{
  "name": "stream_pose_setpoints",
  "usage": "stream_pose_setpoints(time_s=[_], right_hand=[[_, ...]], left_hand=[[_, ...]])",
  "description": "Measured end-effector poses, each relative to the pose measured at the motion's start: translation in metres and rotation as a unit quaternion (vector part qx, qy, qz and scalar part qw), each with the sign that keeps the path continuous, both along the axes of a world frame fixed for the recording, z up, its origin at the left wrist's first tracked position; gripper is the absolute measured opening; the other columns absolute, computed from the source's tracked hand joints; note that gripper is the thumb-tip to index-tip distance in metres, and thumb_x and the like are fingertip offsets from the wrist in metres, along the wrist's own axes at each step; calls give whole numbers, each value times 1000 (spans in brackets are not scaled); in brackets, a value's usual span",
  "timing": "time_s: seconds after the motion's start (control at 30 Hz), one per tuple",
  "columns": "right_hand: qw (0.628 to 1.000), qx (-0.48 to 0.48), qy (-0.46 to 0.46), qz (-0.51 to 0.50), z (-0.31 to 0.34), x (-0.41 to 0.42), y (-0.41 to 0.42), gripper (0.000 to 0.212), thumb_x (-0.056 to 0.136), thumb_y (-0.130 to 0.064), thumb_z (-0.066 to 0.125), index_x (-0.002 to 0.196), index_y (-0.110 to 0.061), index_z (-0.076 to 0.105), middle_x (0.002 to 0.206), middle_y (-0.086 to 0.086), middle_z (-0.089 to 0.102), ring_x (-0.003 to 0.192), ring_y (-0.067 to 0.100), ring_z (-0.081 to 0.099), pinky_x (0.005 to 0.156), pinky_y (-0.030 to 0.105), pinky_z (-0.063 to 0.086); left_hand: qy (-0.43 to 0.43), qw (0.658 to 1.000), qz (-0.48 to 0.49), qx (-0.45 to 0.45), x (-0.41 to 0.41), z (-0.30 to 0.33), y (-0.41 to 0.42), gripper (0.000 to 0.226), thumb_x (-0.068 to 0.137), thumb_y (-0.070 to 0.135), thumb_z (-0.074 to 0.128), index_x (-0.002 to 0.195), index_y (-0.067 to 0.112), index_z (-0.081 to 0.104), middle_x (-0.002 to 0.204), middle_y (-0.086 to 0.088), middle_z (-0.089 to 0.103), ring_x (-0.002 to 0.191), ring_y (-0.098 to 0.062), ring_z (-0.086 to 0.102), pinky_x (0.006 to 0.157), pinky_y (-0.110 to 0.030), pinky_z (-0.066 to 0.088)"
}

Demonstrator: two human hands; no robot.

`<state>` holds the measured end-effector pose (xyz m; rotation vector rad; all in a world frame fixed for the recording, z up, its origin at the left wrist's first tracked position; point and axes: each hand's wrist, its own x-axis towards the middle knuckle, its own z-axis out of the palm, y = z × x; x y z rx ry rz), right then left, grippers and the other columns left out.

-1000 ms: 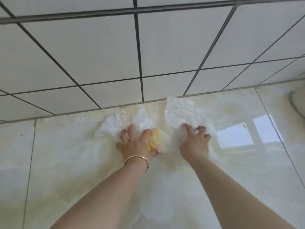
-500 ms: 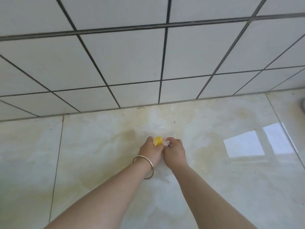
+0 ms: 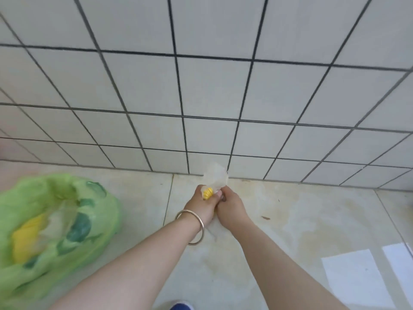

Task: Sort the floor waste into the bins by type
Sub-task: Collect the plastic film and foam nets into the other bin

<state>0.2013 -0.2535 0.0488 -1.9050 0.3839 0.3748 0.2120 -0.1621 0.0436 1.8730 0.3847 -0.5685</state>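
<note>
The sorting looks partway done: a green plastic bag at the near left already holds something yellow and other scraps too blurred to name, while the load now in the hands has not yet reached any bin. Both arms stretch forward over the pale floor, meeting just short of the tiled wall. The left hand, a metal bangle on its wrist, curls its fingers round a ribbed yellow piece of waste, whose end sticks out above the fist. The right hand presses against the left from the right, its fingers closed on crumpled white paper that stands up above both fists. Whether each hand also grips the other's item cannot be told. A small brown scrap lies on the floor right of the hands, so picking up seems unfinished, and the held paper and yellow piece probably need separating by type before dropping.
</note>
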Motion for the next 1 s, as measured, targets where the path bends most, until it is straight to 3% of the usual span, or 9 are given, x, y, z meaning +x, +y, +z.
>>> stream_pose_setpoints(time_s=[0.13, 0.23, 0.43, 0.53, 0.6, 0.7, 0.8, 0.9, 1.0], right_hand=[[997, -5, -81, -2, 61, -14, 63, 16, 92, -4, 42, 91, -19, 48, 77, -5, 51, 66, 10, 48, 39, 3, 35], [993, -6, -118, 0, 97, -25, 105, 22, 89, -7, 53, 109, -16, 51, 101, 0, 52, 73, 7, 49, 41, 2, 36], [982, -80, -135, 106, 132, -54, 185, 52, 85, -22, 64, 132, -17, 43, 131, 7, 41, 99, 19, 52, 74, 19, 42], [971, -138, -86, 177, 140, -69, 217, 72, 82, -48, 59, 142, -23, 30, 136, 7, 39, 114, 27, 52, 93, 36, 47], [966, -141, -40, 212, 145, -72, 237, 70, 83, -55, 50, 143, -27, 26, 126, 6, 47, 103, 28, 55, 79, 36, 53], [965, -86, -11, 247, 144, -72, 266, 52, 89, -44, 49, 136, -25, 38, 106, 4, 50, 84, 23, 54, 63, 31, 52], [965, -63, -51, 249, 127, -63, 292, 41, 87, -24, 53, 127, -18, 49, 104, 0, 54, 95, 25, 60, 79, 33, 52], [965, -19, -69, 253, 112, -54, 313, 37, 84, -6, 52, 119, -17, 57, 91, -6, 58, 81, 18, 57, 69, 28, 46], [949, -23, -113, 295, 92, -40, 330, 41, 85, 2, 47, 121, -14, 58, 109, -3, 51, 91, 15, 51, 69, 20, 41]], left_hand=[[-30, 996, 65, -52, -23, 52, 59, 56, 68, 61, 51, 110, 24, 56, 104, -5, 70, 98, -29, 65, 88, -40, 51], [-19, 986, 124, -106, -44, 86, 105, 35, 84, 51, 49, 101, 23, 60, 96, -3, 68, 85, -23, 64, 76, -30, 49], [-13, 938, 263, -227, -100, 131, 188, 26, 93, 28, 53, 70, 18, 58, 68, -1, 57, 52, -12, 48, 42, -13, 42], [-44, 927, 319, -191, -120, 141, 224, 37, 87, 26, 54, 50, 18, 55, 62, 1, 53, 42, -11, 41, 43, -14, 38], [-58, 920, 348, -171, -124, 141, 243, 37, 80, 29, 56, 44, 19, 54, 58, 1, 50, 44, -14, 39, 50, -20, 36], [-56, 913, 371, -159, -125, 132, 262, 44, 77, 24, 53, 34, 18, 48, 41, 4, 41, 43, -17, 35, 52, -24, 30], [-36, 900, 404, -158, -123, 115, 278, 27, 73, 22, 54, 47, 18, 53, 51, -2, 52, 61, -24, 52, 66, -32, 42], [-23, 913, 398, -89, -105, 93, 301, 23, 86, 24, 48, 79, 10, 64, 82, -18, 62, 88, -33, 59, 80, -34, 46], [-23, 935, 350, 51, -77, 64, 325, 32, 90, 24, 45, 116, 8, 55, 112, -17, 65, 102, -34, 61, 88, -37, 50]])
